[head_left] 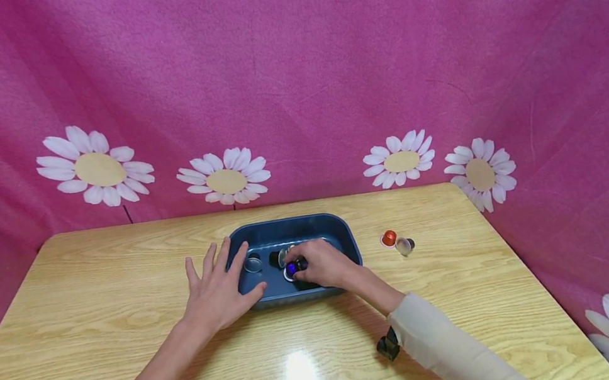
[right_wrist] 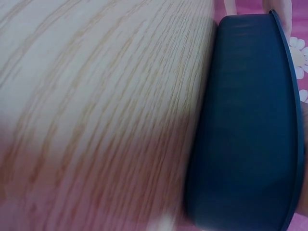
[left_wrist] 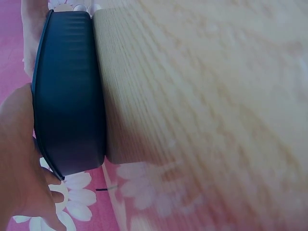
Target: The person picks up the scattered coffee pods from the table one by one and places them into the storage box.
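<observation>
A dark blue rectangular tub (head_left: 300,294) holds several coffee capsules. My right hand (head_left: 322,264) reaches inside, its thumb and fingers curled around a dark coffee capsule (head_left: 301,264), partly hidden by the hand. Right at its fingertips is a shiny blue-purple capsule (head_left: 292,269) with a pale rim. Just left of these lies a black capsule (head_left: 274,259), and farther left a silvery one (head_left: 252,263). My left hand (head_left: 217,296) is at the tub's left end, fingers spread across the rim and thumb along the front edge. Both wrist views mostly show the tub's outer wall (left_wrist: 70,96).
On the wooden table (head_left: 122,288), right of the tub, a red capsule (head_left: 389,238) stands beside a capsule tipped on its side (head_left: 404,245). A pink cloth with white daisies (head_left: 292,90) hangs behind the table and along its sides.
</observation>
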`<state>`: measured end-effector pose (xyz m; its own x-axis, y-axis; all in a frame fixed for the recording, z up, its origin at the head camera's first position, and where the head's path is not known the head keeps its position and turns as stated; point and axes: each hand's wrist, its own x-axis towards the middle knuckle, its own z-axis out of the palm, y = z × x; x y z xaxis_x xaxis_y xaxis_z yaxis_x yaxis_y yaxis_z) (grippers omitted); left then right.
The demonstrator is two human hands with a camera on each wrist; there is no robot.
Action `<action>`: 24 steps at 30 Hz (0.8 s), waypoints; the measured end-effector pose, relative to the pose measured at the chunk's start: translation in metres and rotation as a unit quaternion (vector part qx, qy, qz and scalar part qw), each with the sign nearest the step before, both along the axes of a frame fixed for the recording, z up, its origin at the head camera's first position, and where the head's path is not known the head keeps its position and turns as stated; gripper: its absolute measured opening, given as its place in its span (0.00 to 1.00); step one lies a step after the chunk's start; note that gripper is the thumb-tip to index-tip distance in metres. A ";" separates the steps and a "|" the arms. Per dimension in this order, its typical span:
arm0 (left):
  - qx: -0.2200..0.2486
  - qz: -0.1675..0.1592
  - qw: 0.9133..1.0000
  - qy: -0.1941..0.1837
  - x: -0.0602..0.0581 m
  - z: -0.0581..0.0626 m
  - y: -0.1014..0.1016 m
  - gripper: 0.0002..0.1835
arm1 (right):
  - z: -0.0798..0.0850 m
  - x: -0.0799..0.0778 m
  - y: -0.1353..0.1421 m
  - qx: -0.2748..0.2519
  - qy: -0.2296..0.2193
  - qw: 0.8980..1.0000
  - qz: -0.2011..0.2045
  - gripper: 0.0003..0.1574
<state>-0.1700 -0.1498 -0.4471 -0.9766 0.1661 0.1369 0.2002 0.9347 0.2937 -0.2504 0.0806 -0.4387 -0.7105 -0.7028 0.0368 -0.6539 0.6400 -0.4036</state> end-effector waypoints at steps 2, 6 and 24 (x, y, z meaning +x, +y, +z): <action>0.000 0.000 1.000 0.000 0.000 0.000 0.000 0.48 | 0.000 0.000 0.000 0.001 0.000 1.000 0.000 0.19; -0.001 0.001 1.000 0.002 0.000 0.000 0.000 0.48 | -0.001 -0.001 0.000 0.006 0.002 1.000 -0.002 0.19; 0.002 0.000 1.000 0.007 0.000 0.000 0.000 0.48 | 0.000 -0.001 -0.001 0.009 0.002 1.000 -0.006 0.19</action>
<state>-0.1697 -0.1498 -0.4475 -0.9743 0.1661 0.1521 0.2051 0.9332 0.2950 -0.2510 0.0794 -0.4392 -0.7188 -0.6946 0.0283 -0.6480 0.6546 -0.3893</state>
